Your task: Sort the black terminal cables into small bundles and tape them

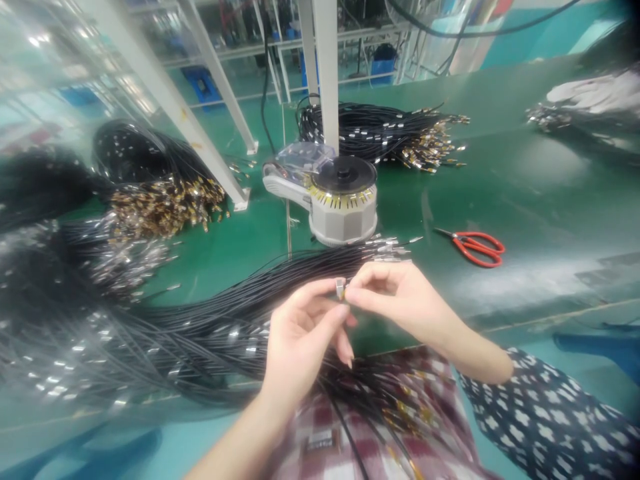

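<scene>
My left hand (pixel 303 330) is in front of me, its index finger and thumb curled toward a small silvery piece (pixel 341 288) that sits at the index fingertip. My right hand (pixel 403 293) pinches at the same piece from the right, thumb against index finger. A bit of gold colour shows beside the piece; what it belongs to is too small to tell. Below the hands, black cables (pixel 370 393) with gold ends lie across my lap on a checked cloth. A thick bundle of black cables (pixel 225 307) with silvery ends stretches leftward over the green bench.
Behind my hands stands a round tape dispenser (pixel 343 217). Red-handled snips (pixel 477 248) lie to the right. More cable bundles rest at the back (pixel 370 130) and left (pixel 165 203). White posts (pixel 326 73) rise from the green bench (pixel 530 180). White gloves (pixel 595 93) lie far right.
</scene>
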`<action>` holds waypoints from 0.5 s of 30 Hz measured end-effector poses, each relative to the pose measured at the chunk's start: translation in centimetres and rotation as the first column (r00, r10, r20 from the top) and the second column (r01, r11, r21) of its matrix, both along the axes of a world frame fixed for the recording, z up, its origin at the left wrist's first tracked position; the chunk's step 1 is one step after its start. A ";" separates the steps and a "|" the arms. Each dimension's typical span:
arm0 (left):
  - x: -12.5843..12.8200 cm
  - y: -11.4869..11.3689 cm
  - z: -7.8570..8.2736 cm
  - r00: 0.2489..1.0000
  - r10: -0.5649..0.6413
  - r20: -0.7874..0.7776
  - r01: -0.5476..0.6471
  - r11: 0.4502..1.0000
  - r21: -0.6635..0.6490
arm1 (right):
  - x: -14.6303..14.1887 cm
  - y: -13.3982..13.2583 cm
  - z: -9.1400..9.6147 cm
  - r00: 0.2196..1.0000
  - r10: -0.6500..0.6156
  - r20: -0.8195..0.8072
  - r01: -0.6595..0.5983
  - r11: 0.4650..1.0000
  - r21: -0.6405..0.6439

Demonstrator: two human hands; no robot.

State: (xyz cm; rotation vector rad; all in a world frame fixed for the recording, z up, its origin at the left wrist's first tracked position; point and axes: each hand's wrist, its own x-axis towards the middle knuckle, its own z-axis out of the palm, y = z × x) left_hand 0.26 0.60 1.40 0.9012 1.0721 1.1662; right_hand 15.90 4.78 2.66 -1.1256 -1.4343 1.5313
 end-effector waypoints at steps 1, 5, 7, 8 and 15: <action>0.0 0.0 0.0 1.000 0.000 0.000 0.000 1.000 0.000 | 0.0 0.0 0.0 1.000 0.000 -0.001 0.000 1.000 -0.001; 0.0 0.1 0.1 1.000 0.001 0.002 -0.001 1.000 -0.003 | -0.1 0.0 -0.1 1.000 -0.003 -0.009 0.003 1.000 0.001; 0.0 0.1 0.1 1.000 -0.001 0.005 0.001 1.000 -0.006 | -0.1 0.0 -0.2 1.000 -0.001 -0.015 0.002 1.000 0.006; 0.0 0.1 0.1 1.000 -0.002 0.007 0.002 1.000 -0.007 | -0.1 0.0 -0.2 1.000 0.000 -0.018 0.000 1.000 0.008; 0.1 0.0 0.2 1.000 0.000 0.011 0.000 1.000 -0.002 | -0.2 0.0 -0.3 0.999 -0.005 -0.032 0.005 1.000 -0.002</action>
